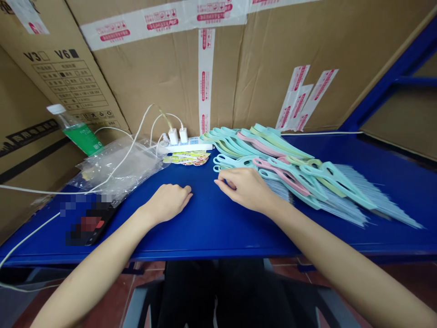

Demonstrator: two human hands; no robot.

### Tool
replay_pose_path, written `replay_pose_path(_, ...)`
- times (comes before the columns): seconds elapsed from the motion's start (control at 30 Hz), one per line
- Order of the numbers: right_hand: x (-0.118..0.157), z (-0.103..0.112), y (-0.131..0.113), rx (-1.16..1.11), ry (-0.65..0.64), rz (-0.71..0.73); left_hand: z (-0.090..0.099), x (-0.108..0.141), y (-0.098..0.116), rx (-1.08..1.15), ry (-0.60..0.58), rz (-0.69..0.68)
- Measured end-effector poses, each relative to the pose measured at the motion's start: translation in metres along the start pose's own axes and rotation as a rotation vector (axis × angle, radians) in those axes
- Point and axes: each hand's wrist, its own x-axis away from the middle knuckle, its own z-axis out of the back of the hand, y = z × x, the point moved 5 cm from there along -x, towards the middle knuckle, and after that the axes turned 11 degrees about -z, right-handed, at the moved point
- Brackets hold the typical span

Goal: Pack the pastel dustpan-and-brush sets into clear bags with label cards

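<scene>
Head view: the brushes [293,180] lie beyond and to the right of the right hand [244,184], the nearer one, long axes slanting from handles at far left to bristles at near right. Its grip is loose, thumb spread from bent fingers, nothing visible between; contact with a handle is uncertain. Over the bench [211,223], the left hand [167,202] has its fingers curled and palm hidden, so I cannot tell if that grip is closed. Farther left, a bottle [82,136] leans behind clear bags [123,166]; the contents of both are unclear.
</scene>
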Motion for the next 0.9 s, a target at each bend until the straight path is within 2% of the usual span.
replay_pose_path(0.13, 0.002, 0.005, -0.006, 0.014, 0.005, 0.049, 0.001, 0.001, 0.000, 0.003, 0.001, -0.007)
replay_pose_path(0.23, -0.007, 0.019, -0.014, 0.083, -0.041, 0.126, 0.001, 0.001, 0.001, -0.004, -0.002, -0.002)
replay_pose_path(0.33, -0.027, 0.037, -0.024, 0.283, -0.251, 0.288, 0.002, 0.002, 0.003, -0.010, -0.009, -0.003)
replay_pose_path(0.37, -0.036, 0.045, -0.026, 0.311, -0.314, 0.302, 0.002, 0.002, 0.003, -0.011, -0.010, -0.004)
replay_pose_path(0.43, -0.051, 0.060, -0.029, 0.277, -0.457, 0.280, 0.003, 0.003, 0.004, -0.009, -0.008, -0.003)
replay_pose_path(0.5, -0.057, 0.068, -0.035, 0.145, -0.606, 0.294, 0.003, 0.003, 0.004, -0.007, -0.001, -0.002)
replay_pose_path(0.53, -0.056, 0.070, -0.038, 0.031, -0.618, 0.300, 0.003, 0.003, 0.004, -0.005, 0.002, -0.002)
replay_pose_path(0.6, -0.050, 0.066, -0.041, -0.169, -0.555, 0.273, 0.002, 0.003, 0.003, -0.002, 0.007, -0.006)
replay_pose_path(0.63, -0.046, 0.061, -0.039, -0.206, -0.470, 0.228, 0.002, 0.003, 0.003, -0.002, 0.009, -0.008)
replay_pose_path(0.73, -0.030, 0.031, -0.027, -0.110, -0.315, 0.085, 0.002, 0.004, 0.003, -0.004, 0.012, -0.014)
replay_pose_path(0.8, -0.023, 0.012, -0.022, -0.076, -0.279, 0.064, 0.002, 0.004, 0.003, -0.006, 0.016, -0.016)
replay_pose_path(0.9, -0.019, -0.003, -0.017, -0.046, -0.234, 0.044, 0.003, 0.004, 0.003, -0.003, 0.021, -0.022)
